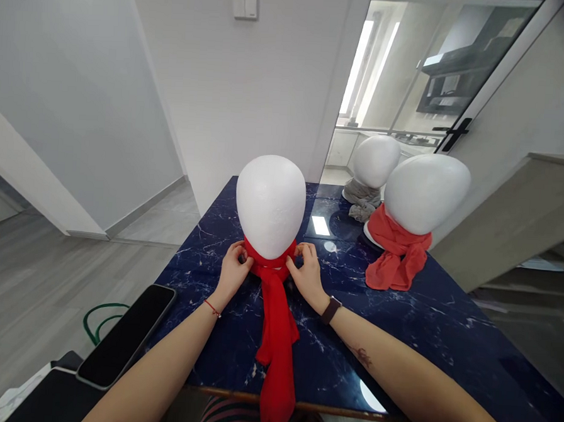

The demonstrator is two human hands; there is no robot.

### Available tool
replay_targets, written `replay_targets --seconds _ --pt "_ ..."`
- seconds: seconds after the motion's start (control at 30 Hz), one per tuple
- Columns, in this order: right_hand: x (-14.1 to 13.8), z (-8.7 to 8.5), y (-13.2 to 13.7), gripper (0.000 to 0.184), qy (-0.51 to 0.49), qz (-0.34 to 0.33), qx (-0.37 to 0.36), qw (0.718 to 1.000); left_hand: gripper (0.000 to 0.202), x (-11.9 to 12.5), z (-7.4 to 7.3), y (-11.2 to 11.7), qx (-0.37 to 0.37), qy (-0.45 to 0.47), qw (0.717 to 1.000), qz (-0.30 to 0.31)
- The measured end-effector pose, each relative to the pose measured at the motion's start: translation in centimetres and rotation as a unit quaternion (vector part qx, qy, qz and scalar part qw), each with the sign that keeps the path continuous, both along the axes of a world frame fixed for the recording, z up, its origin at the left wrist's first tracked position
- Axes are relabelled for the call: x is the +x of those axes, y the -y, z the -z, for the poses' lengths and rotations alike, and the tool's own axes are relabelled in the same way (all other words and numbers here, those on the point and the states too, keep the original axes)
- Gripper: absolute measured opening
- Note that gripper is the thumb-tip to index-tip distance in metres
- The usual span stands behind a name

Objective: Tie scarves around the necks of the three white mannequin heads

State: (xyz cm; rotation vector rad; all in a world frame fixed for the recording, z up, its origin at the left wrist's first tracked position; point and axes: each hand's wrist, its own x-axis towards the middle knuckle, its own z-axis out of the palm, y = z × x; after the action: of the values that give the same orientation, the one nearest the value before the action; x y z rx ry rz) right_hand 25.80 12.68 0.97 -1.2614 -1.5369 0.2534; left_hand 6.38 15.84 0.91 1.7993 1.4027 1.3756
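Note:
A white foam mannequin head (270, 204) stands on the dark blue marble table (398, 343), right in front of me. A red scarf (278, 337) is wrapped round its neck, and the long end hangs down over the table's near edge. My left hand (234, 273) pinches the scarf at the left side of the neck. My right hand (307, 274) pinches it at the right side. Both hands have their fingers closed on the cloth.
Two more white foam heads stand at the back right: one (425, 192) with a coral-red scarf (395, 255), one (375, 160) with a grey scarf (360, 201). A black phone (127, 335) lies at the lower left. A glass door (426, 74) is behind.

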Motion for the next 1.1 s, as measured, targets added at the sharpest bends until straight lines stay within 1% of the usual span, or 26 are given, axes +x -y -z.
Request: replay_targets --seconds 0.07,0.13,0.2,0.27,0.33,0.47,0.53,0.63,0.73,0.83,0.87,0.9,1.0,1.07,1.1 --pt "-0.4 -0.4 0.8 0.005 0.056 -0.02 0.02 0.998 0.01 0.0 0.1 0.0 -0.003 0.023 1.0 0.007" --pt "-0.7 -0.5 1.4 0.008 0.116 -0.043 0.023 0.992 0.01 0.1 0.2 0.0 -0.004 0.037 0.999 0.008" --pt "-0.9 -0.4 1.6 0.012 0.16 -0.051 0.018 0.986 0.011 0.2 0.1 0.1 -0.004 0.028 1.0 0.004" --pt "-1.0 -0.3 1.6 0.01 0.185 -0.055 0.009 0.981 0.01 0.2 -0.1 0.2 -0.005 0.007 1.0 -0.002" --pt "-1.0 -0.2 1.5 0.008 0.198 -0.078 -0.001 0.977 0.008 0.2 -0.2 0.3 -0.009 -0.014 1.0 -0.007" --pt "-0.8 -0.8 1.6 0.006 0.2 -0.171 -0.02 0.965 0.009 0.1 -0.1 0.3 -0.013 -0.027 1.0 -0.003" --pt "-0.7 -1.2 1.8 0.005 0.196 -0.205 -0.031 0.958 0.011 0.1 0.0 0.2 -0.01 -0.026 1.0 -0.001" --pt "-0.5 -1.5 2.0 0.004 0.203 -0.229 -0.043 0.951 0.013 0.1 0.1 0.3 -0.01 -0.025 1.0 0.002" --pt "-0.7 -1.4 2.1 0.007 0.218 -0.237 -0.042 0.946 0.014 0.2 0.0 0.4 -0.013 -0.017 1.0 0.002" --pt "-0.9 -1.2 2.2 0.005 0.2 -0.209 -0.022 0.957 0.013 0.2 0.0 0.3 -0.015 -0.001 1.0 0.003" --pt "-0.9 -1.2 2.1 0.002 0.181 -0.186 -0.01 0.966 0.013 0.2 0.0 0.3 -0.015 0.007 1.0 0.006" --pt "-0.8 -1.1 2.1 0.003 0.153 -0.157 0.003 0.976 0.014 0.2 0.1 0.2 -0.015 0.016 1.0 0.008" --pt "-0.4 -0.6 1.4 0.015 0.041 -0.057 0.029 0.997 0.015 0.1 0.1 0.0 -0.025 0.054 0.998 0.001" --pt "0.0 0.0 0.6 0.021 -0.022 -0.013 0.01 1.0 0.016 0.0 0.0 0.1 -0.028 0.072 0.997 -0.008" --pt "0.3 0.4 0.1 0.024 -0.045 -0.003 -0.008 0.999 0.015 0.1 -0.1 0.2 -0.024 0.075 0.997 -0.007"
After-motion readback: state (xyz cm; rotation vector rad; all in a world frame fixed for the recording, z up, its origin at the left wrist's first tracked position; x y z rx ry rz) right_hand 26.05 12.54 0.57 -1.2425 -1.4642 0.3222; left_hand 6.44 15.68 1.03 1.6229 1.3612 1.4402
